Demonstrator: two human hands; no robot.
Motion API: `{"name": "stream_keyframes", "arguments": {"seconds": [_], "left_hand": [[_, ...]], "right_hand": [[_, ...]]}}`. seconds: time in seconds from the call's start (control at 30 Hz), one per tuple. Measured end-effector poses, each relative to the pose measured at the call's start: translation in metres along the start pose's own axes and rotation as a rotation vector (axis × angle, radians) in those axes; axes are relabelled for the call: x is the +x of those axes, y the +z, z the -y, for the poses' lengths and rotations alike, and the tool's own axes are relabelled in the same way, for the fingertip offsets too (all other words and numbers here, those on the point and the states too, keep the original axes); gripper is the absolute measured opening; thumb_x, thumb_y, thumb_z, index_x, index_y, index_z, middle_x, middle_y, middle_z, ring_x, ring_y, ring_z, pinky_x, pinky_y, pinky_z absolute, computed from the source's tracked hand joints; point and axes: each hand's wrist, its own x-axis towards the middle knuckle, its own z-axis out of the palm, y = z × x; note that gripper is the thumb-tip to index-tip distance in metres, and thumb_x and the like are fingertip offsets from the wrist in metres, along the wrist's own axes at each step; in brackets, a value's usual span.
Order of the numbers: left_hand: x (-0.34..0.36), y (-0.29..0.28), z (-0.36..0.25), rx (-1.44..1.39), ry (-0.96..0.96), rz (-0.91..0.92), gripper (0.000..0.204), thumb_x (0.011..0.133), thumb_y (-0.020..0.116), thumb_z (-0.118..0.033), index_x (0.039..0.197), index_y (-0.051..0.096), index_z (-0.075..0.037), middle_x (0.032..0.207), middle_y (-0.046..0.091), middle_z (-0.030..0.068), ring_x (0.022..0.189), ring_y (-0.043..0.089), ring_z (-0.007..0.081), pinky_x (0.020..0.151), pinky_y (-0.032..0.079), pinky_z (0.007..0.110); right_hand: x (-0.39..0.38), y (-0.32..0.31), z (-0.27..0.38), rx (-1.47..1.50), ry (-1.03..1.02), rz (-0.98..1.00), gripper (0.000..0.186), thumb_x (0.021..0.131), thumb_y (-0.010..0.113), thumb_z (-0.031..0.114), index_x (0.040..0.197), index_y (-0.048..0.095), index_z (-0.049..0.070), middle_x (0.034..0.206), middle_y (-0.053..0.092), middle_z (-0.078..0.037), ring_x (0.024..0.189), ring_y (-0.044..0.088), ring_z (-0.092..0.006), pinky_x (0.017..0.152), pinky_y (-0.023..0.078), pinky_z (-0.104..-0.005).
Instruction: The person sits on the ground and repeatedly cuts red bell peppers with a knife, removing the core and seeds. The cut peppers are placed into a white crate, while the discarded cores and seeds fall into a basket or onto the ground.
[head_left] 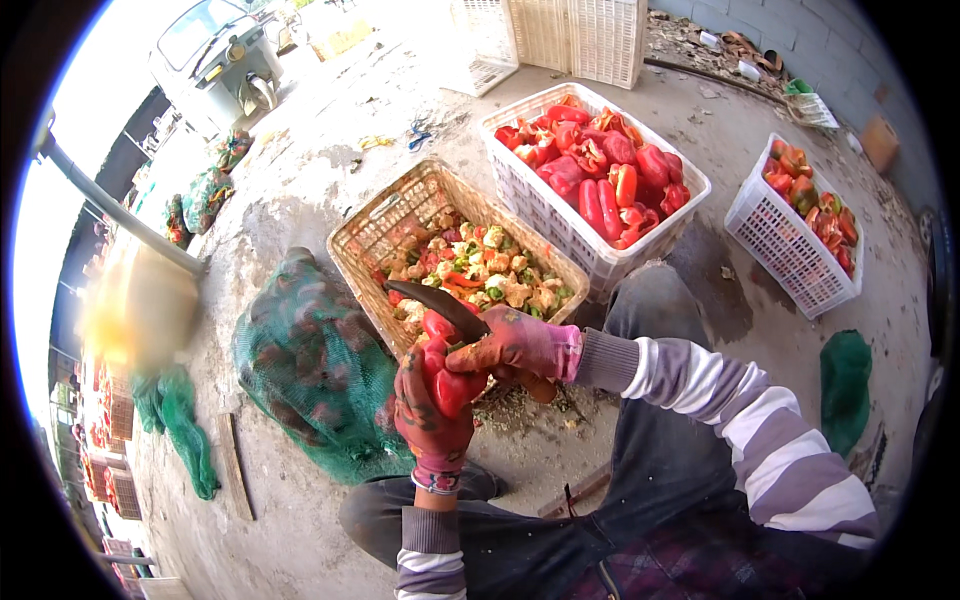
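Observation:
My left hand (428, 428), in a stained pink-and-red glove, is closed around a red bell pepper (455, 390) above my lap. My right hand (522, 345), gloved in pink, grips a knife with a dark curved blade (438, 304); the brown end of its handle shows below the fist. The right thumb presses against the pepper, and the blade points up and left over a tan plastic crate (352, 245). Cut pepper cores (490, 265) with green stems and pale seeds lie in that crate.
A white crate (645, 252) full of red peppers stands beyond my knee, with a smaller white crate (790, 262) of peppers farther right. A bulging green mesh sack (305, 370) lies at my left. A wooden strip (235, 467) and a three-wheeled vehicle (215, 65) are farther left.

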Motion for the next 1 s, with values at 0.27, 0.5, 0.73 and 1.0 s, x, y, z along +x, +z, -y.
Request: {"name": "stream_keyframes", "arguments": {"seconds": [0.27,0.5,0.73,1.0], "left_hand": [[-0.01,0.001,-0.003,-0.507,-0.304,0.123,0.088,0.064,0.082,-0.031,0.134,0.038,-0.001,0.127,0.051,0.017,0.112,0.054,0.0333,0.093,0.046,0.039],[-0.009,-0.002,-0.004,-1.019,-0.55,0.168,0.103,0.062,0.078,-0.056,0.138,0.035,-0.001,0.132,0.048,0.0125,0.122,0.047,0.0244,0.101,0.039,0.037],[-0.012,-0.007,0.0,-1.243,-0.746,0.169,0.076,0.078,0.072,-0.043,0.133,0.042,-0.001,0.13,0.05,0.0103,0.117,0.05,0.0218,0.099,0.041,0.035],[-0.017,-0.001,0.018,-1.555,-0.948,-0.164,0.04,0.095,0.052,-0.032,0.129,0.043,-0.011,0.125,0.052,0.006,0.113,0.053,0.0214,0.094,0.047,0.037]], "right_hand": [[-0.001,-0.009,-0.02,0.185,0.071,0.053,0.024,0.082,0.07,0.031,0.085,0.057,0.011,0.058,0.047,0.006,0.044,0.04,-0.0038,0.039,0.029,-0.0216],[0.002,-0.013,-0.035,0.283,0.147,0.116,0.022,0.086,0.067,0.028,0.088,0.058,0.009,0.055,0.046,0.005,0.043,0.039,-0.0042,0.04,0.029,-0.02],[0.002,-0.01,-0.025,0.305,0.065,0.164,0.028,0.082,0.071,0.021,0.098,0.056,0.004,0.065,0.053,0.002,0.048,0.045,-0.0057,0.045,0.035,-0.0214],[0.007,-0.028,0.013,0.006,-0.072,-0.184,0.038,0.078,0.074,0.026,0.104,0.06,0.002,0.068,0.055,0.001,0.048,0.045,-0.0043,0.044,0.036,-0.0205]]}}
